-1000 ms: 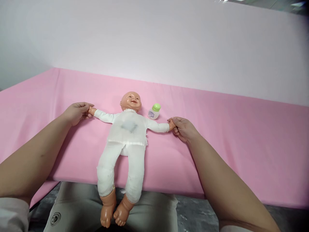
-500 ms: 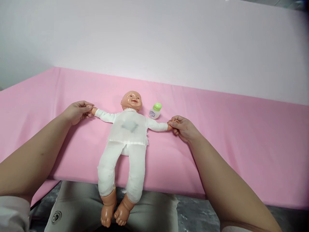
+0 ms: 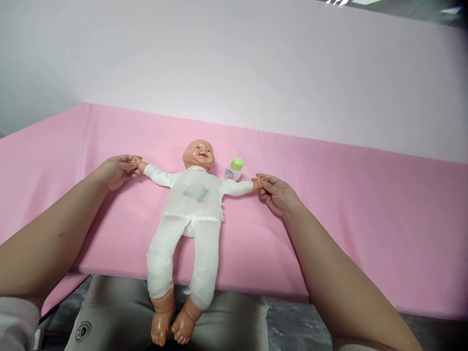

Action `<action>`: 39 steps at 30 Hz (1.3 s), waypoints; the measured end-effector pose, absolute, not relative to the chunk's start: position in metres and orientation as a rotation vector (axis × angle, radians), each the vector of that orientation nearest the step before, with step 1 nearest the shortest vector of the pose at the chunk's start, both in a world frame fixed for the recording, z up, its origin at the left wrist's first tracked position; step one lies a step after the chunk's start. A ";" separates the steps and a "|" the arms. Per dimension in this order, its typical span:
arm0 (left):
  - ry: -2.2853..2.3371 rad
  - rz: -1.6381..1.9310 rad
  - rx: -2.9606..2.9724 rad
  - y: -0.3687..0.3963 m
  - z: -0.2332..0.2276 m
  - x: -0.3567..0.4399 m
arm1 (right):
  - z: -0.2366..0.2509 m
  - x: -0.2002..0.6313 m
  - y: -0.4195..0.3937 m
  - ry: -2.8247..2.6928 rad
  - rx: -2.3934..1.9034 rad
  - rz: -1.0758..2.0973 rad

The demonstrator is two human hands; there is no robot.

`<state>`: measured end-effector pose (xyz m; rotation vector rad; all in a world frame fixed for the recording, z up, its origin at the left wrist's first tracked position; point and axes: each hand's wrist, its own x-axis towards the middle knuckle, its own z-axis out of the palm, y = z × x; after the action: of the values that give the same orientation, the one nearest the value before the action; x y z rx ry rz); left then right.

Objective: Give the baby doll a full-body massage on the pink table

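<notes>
Head view: both hands' fingers (image 3: 127,166) (image 3: 271,189) grasp the doll's (image 3: 192,207) hands (image 3: 141,166), a capped bottle (image 3: 233,171) nearby.

An indoor room, home or workplace (too little shows to tell which): a long table (image 3: 365,219) covered in pink stands before a plain white partition (image 3: 234,63), with bright lights (image 3: 450,9) past its top right edge and mottled grey floor (image 3: 290,319) below.

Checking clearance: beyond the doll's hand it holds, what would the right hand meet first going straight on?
Likely the green-capped bottle: the right hand points toward it, past the doll's hand. Depth is unclear, so it might pass over the top.
</notes>
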<state>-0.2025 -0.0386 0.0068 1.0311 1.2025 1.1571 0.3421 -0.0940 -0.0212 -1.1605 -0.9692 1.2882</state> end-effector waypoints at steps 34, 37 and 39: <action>1.295 1.141 2.404 -0.090 0.008 -0.087 | 0.013 0.232 -0.143 -2.022 -1.052 0.253; 1.558 1.216 2.006 -0.067 0.010 -0.106 | 0.008 0.261 -0.121 -1.603 -1.207 0.428; 1.539 1.189 1.732 -0.048 0.011 -0.125 | 0.002 0.282 -0.106 -1.406 -1.270 0.605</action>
<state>-0.1253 -0.0484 0.0112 1.7324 1.5393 1.1886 0.2818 -0.1057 0.0022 -1.2699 -1.4060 0.6054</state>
